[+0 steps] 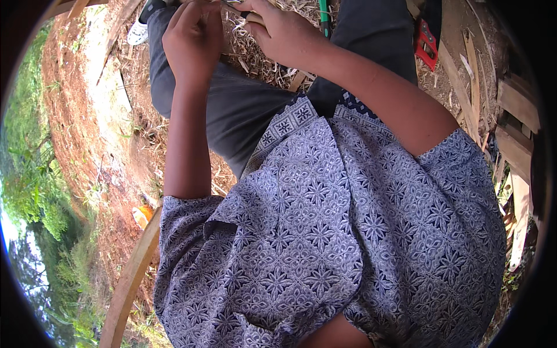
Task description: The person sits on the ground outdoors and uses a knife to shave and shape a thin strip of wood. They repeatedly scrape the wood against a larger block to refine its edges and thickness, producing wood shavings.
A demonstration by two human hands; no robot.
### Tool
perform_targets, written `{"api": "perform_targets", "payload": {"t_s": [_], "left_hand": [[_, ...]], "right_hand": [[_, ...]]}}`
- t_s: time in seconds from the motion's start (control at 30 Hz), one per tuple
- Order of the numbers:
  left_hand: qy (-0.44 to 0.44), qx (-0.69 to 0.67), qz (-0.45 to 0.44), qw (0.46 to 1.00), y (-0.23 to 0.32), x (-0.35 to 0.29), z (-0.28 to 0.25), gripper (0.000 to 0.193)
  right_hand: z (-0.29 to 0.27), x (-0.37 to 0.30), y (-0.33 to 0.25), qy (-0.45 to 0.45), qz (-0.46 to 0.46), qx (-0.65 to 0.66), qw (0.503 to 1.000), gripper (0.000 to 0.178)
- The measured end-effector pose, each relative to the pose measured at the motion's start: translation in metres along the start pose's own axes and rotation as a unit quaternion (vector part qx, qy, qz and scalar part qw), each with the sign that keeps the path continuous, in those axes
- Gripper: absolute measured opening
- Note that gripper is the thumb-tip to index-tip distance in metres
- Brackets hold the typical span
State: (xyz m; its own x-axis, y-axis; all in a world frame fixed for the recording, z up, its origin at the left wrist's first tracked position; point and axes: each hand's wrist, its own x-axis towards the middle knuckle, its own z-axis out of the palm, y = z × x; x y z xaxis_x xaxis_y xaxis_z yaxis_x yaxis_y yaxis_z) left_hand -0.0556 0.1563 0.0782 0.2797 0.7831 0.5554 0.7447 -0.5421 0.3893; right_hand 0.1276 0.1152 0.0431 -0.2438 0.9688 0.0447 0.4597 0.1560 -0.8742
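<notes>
Both my hands are raised at the top edge of the view, close together above my lap. The fingers of my left hand (194,43) are curled in a pinch, and the top edge cuts off the tips and whatever they hold. My right hand (287,35), just to its right, is closed around a slim thing (246,14) with a dark part and a pale part. A thin greyish piece points from it toward my left fingers. Most of it is hidden by my hand or cut off, so its kind does not show.
Wood shavings (246,55) litter the ground between my legs. A green-handled tool (325,20) lies beyond my right hand, and a saw's red handle (426,46) beside my right leg. Wood strips (461,87) lie at the right. A wooden beam (130,284) stands at lower left.
</notes>
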Motion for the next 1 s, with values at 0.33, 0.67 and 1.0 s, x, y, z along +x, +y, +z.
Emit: {"api": "perform_targets", "payload": {"t_s": [0.33, 0.67, 1.0], "left_hand": [[-0.017, -0.006, -0.017, 1.000, 0.015, 0.004, 0.001, 0.006], [-0.037, -0.052, -0.067, 0.996, 0.036, 0.009, -0.009, 0.007], [-0.048, -0.070, -0.064, 0.994, 0.042, 0.011, -0.006, 0.003]], "right_hand": [[0.009, -0.019, 0.052, -0.081, 0.098, -0.080, 0.989, 0.037], [0.006, -0.034, 0.031, -0.002, 0.044, 0.012, 0.999, 0.039], [0.010, -0.036, 0.059, -0.075, 0.136, -0.092, 0.984, 0.038]]}}
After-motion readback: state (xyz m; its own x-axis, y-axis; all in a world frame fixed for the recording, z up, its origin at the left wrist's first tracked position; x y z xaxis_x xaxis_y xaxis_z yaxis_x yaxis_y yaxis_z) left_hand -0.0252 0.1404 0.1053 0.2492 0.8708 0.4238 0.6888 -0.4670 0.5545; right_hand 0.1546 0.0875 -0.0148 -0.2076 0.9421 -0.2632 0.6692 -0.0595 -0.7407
